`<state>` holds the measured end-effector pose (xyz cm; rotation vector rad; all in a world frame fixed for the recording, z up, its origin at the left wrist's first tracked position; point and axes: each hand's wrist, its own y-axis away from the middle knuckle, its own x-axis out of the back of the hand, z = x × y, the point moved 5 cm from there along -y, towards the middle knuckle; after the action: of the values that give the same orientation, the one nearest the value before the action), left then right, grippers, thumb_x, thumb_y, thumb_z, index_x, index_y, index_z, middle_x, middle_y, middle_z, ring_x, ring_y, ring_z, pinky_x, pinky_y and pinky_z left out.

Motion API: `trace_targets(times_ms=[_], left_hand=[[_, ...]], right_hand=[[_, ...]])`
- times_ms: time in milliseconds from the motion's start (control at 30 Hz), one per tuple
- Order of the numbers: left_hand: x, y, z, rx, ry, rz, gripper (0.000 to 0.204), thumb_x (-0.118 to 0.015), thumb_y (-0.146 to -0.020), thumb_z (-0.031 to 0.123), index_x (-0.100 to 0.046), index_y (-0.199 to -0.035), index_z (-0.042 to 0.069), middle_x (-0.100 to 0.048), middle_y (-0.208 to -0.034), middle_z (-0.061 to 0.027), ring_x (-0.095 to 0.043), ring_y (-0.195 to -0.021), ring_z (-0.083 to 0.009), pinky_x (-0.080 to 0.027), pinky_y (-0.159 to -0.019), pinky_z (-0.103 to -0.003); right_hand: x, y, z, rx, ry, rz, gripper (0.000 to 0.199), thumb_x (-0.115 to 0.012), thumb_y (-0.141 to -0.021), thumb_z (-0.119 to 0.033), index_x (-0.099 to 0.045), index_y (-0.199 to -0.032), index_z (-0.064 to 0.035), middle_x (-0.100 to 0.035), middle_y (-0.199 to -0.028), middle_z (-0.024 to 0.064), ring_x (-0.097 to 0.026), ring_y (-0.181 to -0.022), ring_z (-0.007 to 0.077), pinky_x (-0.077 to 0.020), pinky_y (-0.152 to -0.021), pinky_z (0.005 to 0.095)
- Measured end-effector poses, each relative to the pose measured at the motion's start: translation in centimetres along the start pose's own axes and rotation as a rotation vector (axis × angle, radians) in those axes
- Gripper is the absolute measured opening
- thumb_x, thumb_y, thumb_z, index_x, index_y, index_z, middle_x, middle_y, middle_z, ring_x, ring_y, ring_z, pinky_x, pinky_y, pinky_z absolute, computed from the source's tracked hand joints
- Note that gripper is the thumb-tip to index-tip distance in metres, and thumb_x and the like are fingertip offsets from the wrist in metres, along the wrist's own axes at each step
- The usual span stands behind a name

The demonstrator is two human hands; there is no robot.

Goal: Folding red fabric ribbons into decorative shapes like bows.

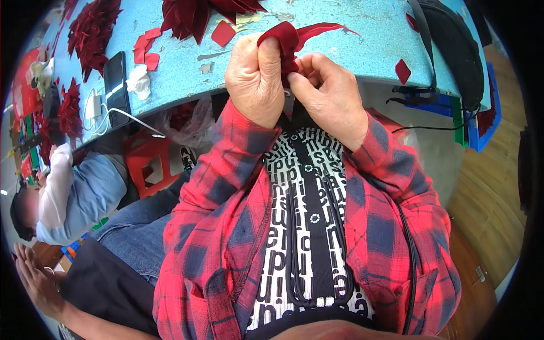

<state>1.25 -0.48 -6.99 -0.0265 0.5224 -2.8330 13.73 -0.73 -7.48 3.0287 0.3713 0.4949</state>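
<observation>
Above the table's near edge, a dark red velvet fabric piece [288,37] is bunched and folded between my hands, with one narrow tapered end trailing off to the right. My left hand [255,82] is closed around it, thumb pressing the folded part. At its lower end my right hand [330,93] pinches the cloth between thumb and fingertips; exactly what lies under those fingertips is hidden. Ahead of my left hand lies a flat red fabric diamond [223,34]. Beyond that sits a cluster of pointed dark red velvet petals [190,17].
More red cut pieces [146,48] lie on the worn blue table [181,71], near a phone [116,85], white charger [93,106] and crumpled tissue [139,82]. A black bag [453,51] rests at the right. A co-worker in light blue [96,184] sits at left; another person's arm [51,289] is lower left.
</observation>
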Motion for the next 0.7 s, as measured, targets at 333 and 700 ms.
trace_targets(times_ms=[333, 700], left_hand=[[1.1, 0.0, -0.5, 0.262, 0.167, 0.0, 0.029, -0.045, -0.098, 0.025, -0.061, -0.094, 0.002, -0.054, -0.075, 0.002, -0.048, -0.065, -0.0053, -0.04, -0.057, -0.02], [1.9, -0.9, 0.1, 0.049, 0.035, 0.063, 0.03, -0.045, -0.097, 0.028, -0.061, -0.094, 0.003, -0.052, -0.071, 0.0041, -0.046, -0.063, -0.0036, -0.039, -0.056, -0.02]], right_hand=[[-1.1, 0.3, 0.8, -0.342, -0.66, -0.322, 0.01, -0.052, -0.082, -0.002, -0.059, -0.09, -0.0025, -0.055, -0.077, -0.0015, -0.048, -0.067, 0.0041, -0.0397, -0.056, 0.0185], [-1.5, 0.3, -0.6, -0.015, -0.107, -0.147, 0.011, -0.058, -0.088, -0.012, -0.057, -0.092, -0.0019, -0.055, -0.08, -0.0029, -0.049, -0.074, 0.0017, -0.0394, -0.061, 0.0162]])
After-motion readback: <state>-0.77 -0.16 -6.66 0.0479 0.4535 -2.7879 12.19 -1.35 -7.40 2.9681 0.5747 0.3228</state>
